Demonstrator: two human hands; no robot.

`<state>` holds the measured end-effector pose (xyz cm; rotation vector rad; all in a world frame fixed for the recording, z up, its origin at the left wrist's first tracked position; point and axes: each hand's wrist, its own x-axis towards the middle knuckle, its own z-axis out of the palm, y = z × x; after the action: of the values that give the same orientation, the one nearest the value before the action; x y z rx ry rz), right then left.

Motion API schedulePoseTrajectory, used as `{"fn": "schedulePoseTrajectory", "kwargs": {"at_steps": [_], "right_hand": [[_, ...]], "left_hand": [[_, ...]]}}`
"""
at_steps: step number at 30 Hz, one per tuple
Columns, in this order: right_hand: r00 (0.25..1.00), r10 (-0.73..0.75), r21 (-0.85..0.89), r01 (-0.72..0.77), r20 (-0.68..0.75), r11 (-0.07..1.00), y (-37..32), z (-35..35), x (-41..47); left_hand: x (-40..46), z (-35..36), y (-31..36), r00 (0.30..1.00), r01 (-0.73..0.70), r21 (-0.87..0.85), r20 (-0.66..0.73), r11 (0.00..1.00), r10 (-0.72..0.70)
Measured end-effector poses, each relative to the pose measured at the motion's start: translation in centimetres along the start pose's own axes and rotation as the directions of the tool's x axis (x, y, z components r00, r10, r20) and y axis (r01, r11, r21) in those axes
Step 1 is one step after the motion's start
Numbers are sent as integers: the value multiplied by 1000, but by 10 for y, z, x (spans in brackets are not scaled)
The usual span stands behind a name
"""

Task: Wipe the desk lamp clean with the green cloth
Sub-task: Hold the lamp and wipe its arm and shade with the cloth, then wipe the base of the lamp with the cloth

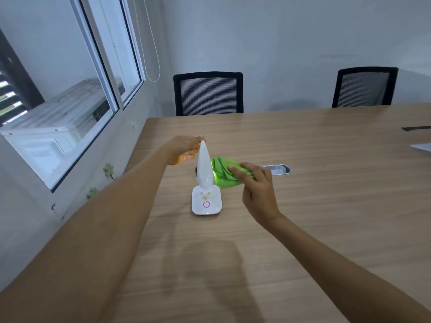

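A white desk lamp [205, 169] stands upright on a square white base with a pink ring, on the wooden table [303, 206]. Its tapered head is lit and glows on its right side. My left hand [184, 149] holds the lamp head near its tip from the left. My right hand [254, 190] grips a bunched green cloth [222, 172] and presses it against the right side of the lamp head. The fingertips of the left hand are hidden behind the lamp.
An oval metal cable port [277, 169] is set in the table just behind the cloth. Two black mesh chairs [208, 93] [365, 87] stand at the far edge. A window [70, 89] runs along the left wall. Paper [422, 146] lies at the right edge.
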<state>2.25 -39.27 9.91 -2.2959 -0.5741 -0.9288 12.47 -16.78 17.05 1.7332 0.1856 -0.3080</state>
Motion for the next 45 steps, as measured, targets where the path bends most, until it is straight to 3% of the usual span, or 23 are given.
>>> {"fn": "schedulePoseTrajectory", "kwargs": {"at_steps": [5,11,15,17,18,20,21,22,24,27,32,39,45], "right_hand": [[988,108,65,-101,-110,993,-17,-6,25],[998,-51,88,53,-21,995,-31,7,18],[987,159,46,-158,-14,986,3,12,-4],[960,270,139,-278,74,950,5,19,-10],[906,387,216,-418,171,882,-1,27,-14],[700,650,286,-714,296,639,-1,25,-17],[622,713,292,-782,324,550,2,27,-19],[579,742,265,-815,338,515,6,29,-19],[543,757,183,-838,364,514,12,33,-16],[575,733,96,-806,362,585,17,34,-12],[708,633,-51,-653,313,756,17,60,-12],[812,494,-293,-412,312,863,24,108,-7],[834,273,-307,-133,479,942,22,123,-22]], "left_hand": [[2,2,0,1000,0,0,-19,1000,0],[-2,3,0,1000,-3,8,-20,1000,3],[-6,9,-1,999,11,5,-34,1000,-10],[-6,0,-16,996,37,-17,-77,999,-38],[-7,-10,-33,993,56,-29,-106,998,-58],[-8,-10,-45,990,48,45,-135,998,-42],[-10,-10,-50,988,31,120,-157,992,-12],[-12,-11,-56,985,8,264,-169,965,37],[-17,-14,-72,979,-23,595,-148,803,137],[-25,-27,-117,982,57,799,-153,599,110],[-42,-44,-219,978,207,881,-197,425,-68],[-74,-32,-278,963,270,881,-257,388,-85],[-76,-29,-290,953,275,862,-304,426,-1]]}}
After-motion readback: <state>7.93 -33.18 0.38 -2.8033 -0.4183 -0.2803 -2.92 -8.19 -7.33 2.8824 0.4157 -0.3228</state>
